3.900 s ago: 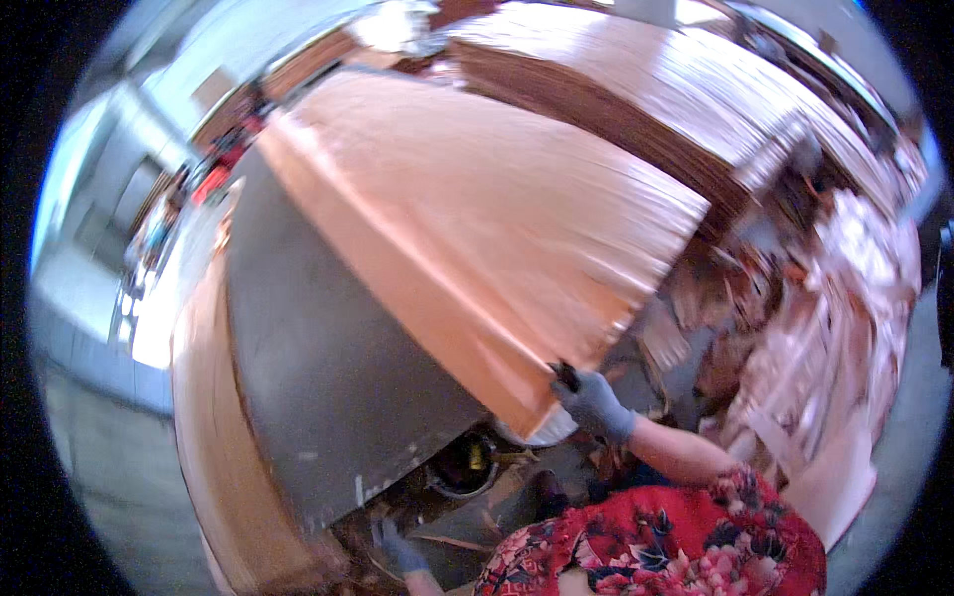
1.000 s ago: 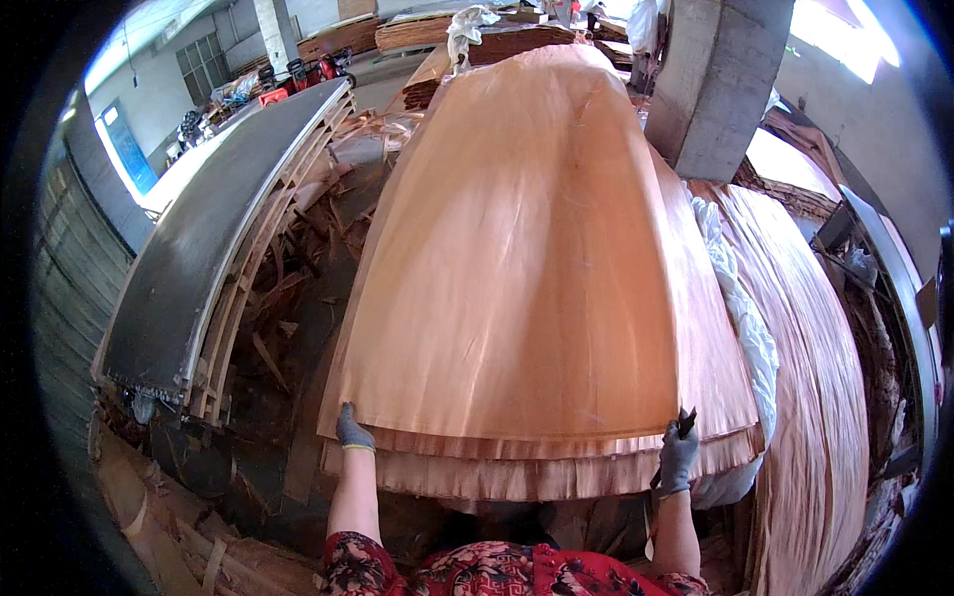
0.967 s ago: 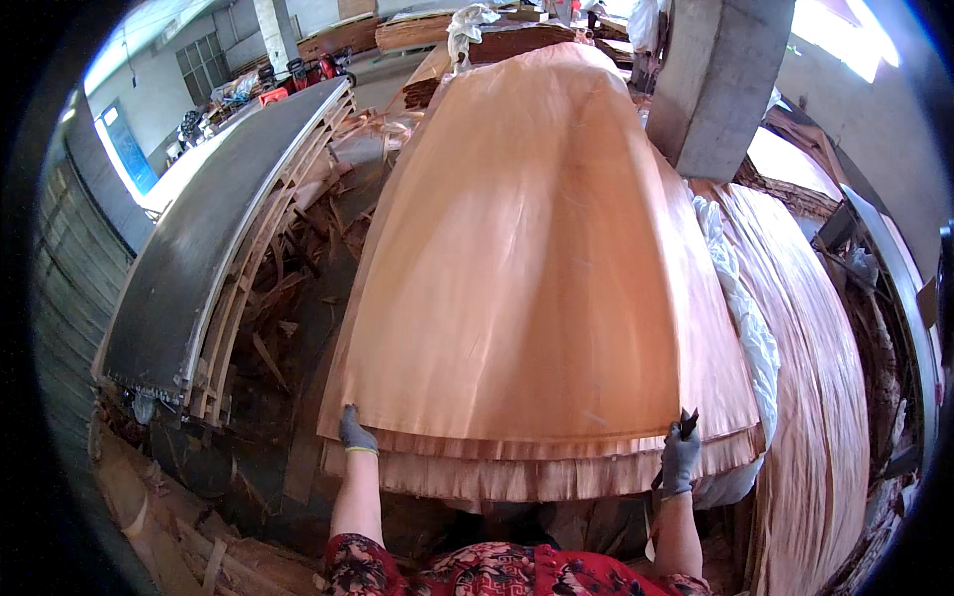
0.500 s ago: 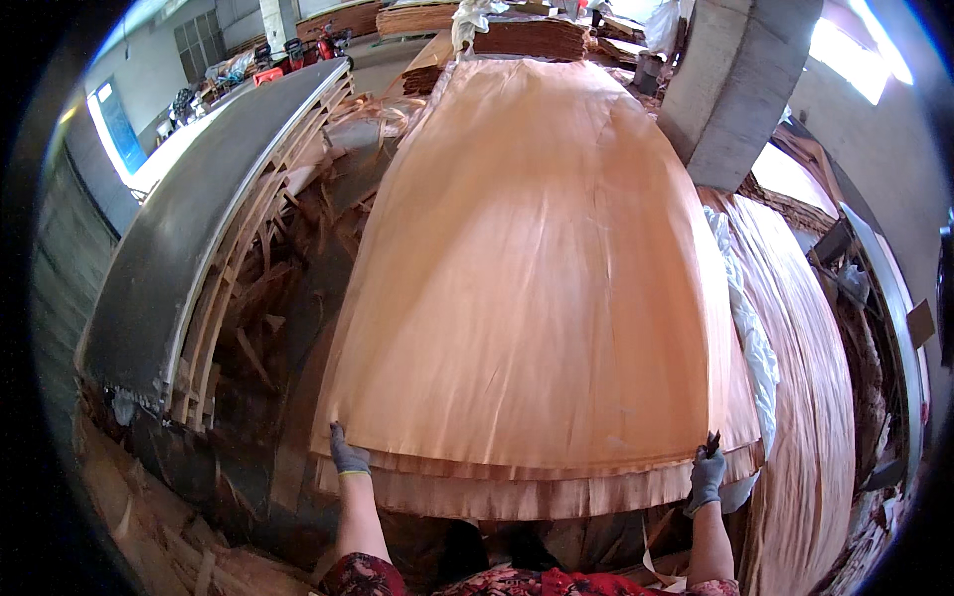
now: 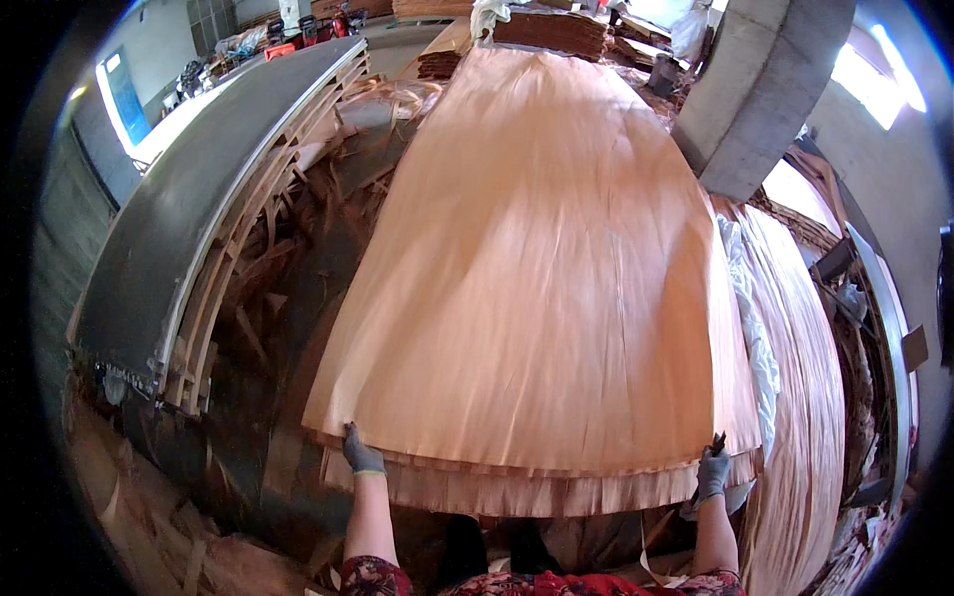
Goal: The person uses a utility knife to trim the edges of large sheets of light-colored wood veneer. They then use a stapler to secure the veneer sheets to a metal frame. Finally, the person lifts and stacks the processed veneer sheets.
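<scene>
A large, thin orange-tan wood veneer sheet [image 5: 517,298] stretches away from me on top of a stack of veneer [image 5: 517,494], whose layered near edges show beneath it. My left hand [image 5: 364,457], in a grey glove, is closed on the sheet's near edge, a little in from the left corner. At the near right corner my gloved right hand [image 5: 713,473] pinches the edge, its dark fingertips pointing up. Soft ripples and a few lengthwise creases run through the sheet. The undersides of both grips are hidden.
To the left stands a long dark-topped table [image 5: 189,209] on a wooden frame, with veneer scraps [image 5: 268,288] beside it. White plastic film [image 5: 755,338] and another veneer stack [image 5: 795,397] lie along the right. A concrete pillar [image 5: 760,99] rises at the far right.
My left hand has shifted slightly right along the edge, and the left corner now sticks out past it. The sheet's surface has rippled more. The whole view has tilted a little.
</scene>
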The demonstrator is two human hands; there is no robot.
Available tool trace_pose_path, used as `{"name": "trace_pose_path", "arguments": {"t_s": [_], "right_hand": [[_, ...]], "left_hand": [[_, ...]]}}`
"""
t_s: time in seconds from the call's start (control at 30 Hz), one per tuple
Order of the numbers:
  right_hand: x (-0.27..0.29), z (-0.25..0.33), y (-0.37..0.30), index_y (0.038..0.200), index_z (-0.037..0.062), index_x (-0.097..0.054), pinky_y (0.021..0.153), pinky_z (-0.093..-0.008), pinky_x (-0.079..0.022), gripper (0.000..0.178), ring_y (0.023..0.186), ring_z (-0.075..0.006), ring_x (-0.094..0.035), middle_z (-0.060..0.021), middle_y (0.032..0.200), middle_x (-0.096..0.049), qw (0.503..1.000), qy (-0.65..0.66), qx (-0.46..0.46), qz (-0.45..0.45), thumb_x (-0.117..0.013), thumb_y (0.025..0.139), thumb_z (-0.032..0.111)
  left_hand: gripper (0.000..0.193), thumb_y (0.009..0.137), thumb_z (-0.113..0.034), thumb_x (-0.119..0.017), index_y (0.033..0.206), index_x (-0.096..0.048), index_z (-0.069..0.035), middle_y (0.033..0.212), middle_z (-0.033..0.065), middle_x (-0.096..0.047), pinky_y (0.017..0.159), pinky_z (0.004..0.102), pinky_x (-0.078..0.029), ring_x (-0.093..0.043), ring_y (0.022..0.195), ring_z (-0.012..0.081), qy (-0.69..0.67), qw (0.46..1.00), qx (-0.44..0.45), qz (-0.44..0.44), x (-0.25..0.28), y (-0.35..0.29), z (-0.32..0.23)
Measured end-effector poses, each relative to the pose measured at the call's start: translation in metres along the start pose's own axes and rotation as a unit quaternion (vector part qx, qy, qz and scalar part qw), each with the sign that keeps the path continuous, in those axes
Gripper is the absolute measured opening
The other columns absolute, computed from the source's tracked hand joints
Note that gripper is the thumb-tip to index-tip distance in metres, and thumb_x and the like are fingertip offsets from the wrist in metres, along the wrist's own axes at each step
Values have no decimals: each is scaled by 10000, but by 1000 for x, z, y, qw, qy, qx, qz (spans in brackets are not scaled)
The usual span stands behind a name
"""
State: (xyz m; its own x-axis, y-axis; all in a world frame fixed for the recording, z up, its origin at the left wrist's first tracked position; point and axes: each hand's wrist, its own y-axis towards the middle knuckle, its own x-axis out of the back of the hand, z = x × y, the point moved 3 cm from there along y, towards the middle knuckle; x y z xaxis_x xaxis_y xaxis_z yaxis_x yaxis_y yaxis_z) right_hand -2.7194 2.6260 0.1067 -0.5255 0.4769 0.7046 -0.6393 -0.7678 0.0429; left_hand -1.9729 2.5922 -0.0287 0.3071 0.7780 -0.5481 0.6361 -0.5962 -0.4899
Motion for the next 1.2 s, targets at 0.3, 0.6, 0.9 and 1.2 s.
{"name": "trace_pose_path", "arguments": {"t_s": [0.3, 0.6, 0.9, 1.2], "right_hand": [[12, 9, -3, 1266, 95, -501, 412, -240, -350, 434, 462, -59, -425, 34, 611, -491, 990, 57, -119, 40, -526, 835, 50], [12, -12, 4, 1284, 154, -480, 360, -244, -319, 426, 410, -68, -380, 49, 535, -423, 992, 47, -109, 45, -542, 864, 122], [15, -17, 10, 1278, 153, -487, 364, -234, -308, 407, 423, -66, -380, 45, 563, -430, 988, 41, -136, 55, -528, 872, 157], [15, -37, 25, 953, 22, -626, 458, -296, -374, 395, 528, -120, -445, -44, 654, -546, 977, -94, -183, 62, -608, 821, 394]], "left_hand": [[496, 821, -309, -615, 1190, -477, -6, 1183, 127, -513, 865, 452, -447, -522, 1027, 287, 62, 993, 77, -70, 30, -18, 26], [370, 789, -288, -651, 1024, -590, -9, 898, 110, -592, 591, 365, -493, -577, 737, 201, 226, 967, 117, -19, 45, -15, 28], [253, 778, -281, -681, 748, -581, -51, 532, 93, -562, 314, 291, -403, -508, 355, 175, 441, 885, 126, -79, 29, -20, 9], [244, 792, -285, -662, 796, -593, -51, 607, 78, -581, 341, 303, -440, -565, 436, 188, 448, 883, 123, -73, 28, -8, 18]]}}
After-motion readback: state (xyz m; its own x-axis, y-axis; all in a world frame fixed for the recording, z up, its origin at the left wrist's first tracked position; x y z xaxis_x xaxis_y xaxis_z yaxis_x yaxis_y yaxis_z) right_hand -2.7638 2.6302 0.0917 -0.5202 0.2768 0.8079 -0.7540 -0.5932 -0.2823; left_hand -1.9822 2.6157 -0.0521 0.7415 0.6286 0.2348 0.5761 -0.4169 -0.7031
